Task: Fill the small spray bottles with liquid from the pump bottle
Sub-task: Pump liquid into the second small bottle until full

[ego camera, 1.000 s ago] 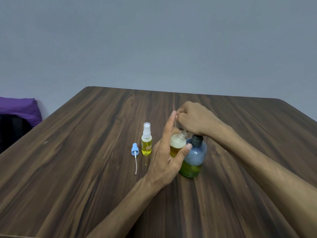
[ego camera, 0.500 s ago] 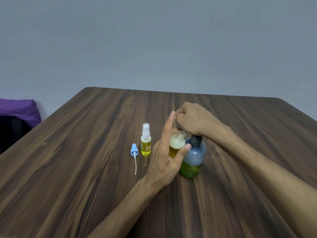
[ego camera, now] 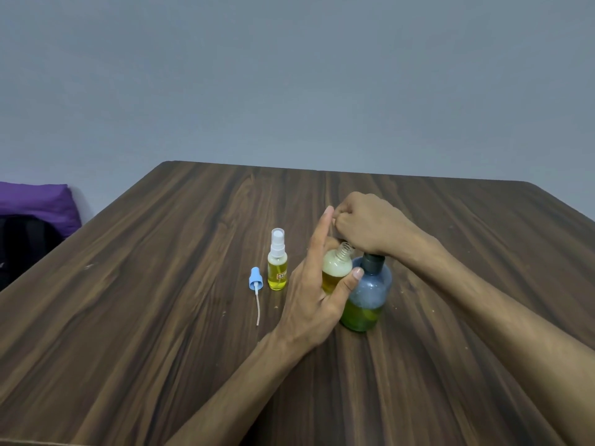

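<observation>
A bluish pump bottle (ego camera: 367,294) with green liquid in its lower part stands on the wooden table (ego camera: 161,317). My right hand (ego camera: 370,225) is curled over its pump head, which is hidden under the fist. My left hand (ego camera: 317,284) holds an uncapped small bottle (ego camera: 336,268) with yellow liquid against the pump bottle, thumb across its front, index finger straight up. A second small spray bottle (ego camera: 277,260), capped white and holding yellow liquid, stands to the left. A blue spray cap (ego camera: 256,283) with its dip tube lies beside it.
A purple cushion (ego camera: 35,201) on a dark bag (ego camera: 22,243) sits past the table's left edge. A plain grey wall rises behind the table.
Barely anything has moved; both hands keep the same hold on the two bottles.
</observation>
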A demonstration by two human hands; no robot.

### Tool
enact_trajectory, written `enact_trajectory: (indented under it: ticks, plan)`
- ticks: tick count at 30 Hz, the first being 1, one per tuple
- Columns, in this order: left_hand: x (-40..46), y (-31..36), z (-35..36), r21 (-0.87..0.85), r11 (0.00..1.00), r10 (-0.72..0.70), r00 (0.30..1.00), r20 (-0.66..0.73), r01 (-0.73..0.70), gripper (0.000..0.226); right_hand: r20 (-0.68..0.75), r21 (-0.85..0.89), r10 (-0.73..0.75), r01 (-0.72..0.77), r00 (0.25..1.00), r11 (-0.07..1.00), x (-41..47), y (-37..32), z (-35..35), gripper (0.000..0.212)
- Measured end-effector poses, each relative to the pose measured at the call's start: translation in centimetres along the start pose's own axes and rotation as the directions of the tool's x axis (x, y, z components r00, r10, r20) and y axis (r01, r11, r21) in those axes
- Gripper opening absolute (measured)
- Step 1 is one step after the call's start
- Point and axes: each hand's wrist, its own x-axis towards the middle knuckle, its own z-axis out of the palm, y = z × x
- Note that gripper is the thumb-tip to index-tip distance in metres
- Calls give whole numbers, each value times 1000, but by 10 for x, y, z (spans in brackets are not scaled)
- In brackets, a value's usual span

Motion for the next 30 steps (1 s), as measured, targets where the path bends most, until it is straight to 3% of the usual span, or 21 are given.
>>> enact_trajectory:
  ticks: [11,14,19,30]
  plan:
    - [0,-2,-1,22,1000,21,1000,-10,-20,87,-20,51,-5,6,1000,999,1,0,-1,33]
    - [0,0,-1,-14,1000,-13,1000,-7,13,86,-8,-13,-3,3,1000,1000,2,-5,-1,32]
    - [0,-2,-1,38,999,12,1000,-17,-12,87,-16,67,-6,7,1000,998,4,2,-2,32]
    - [0,-1,0,30,1000,4,1000,-19,-4,83,-22,-1,8,-8,1000,1000,4,2,2,34]
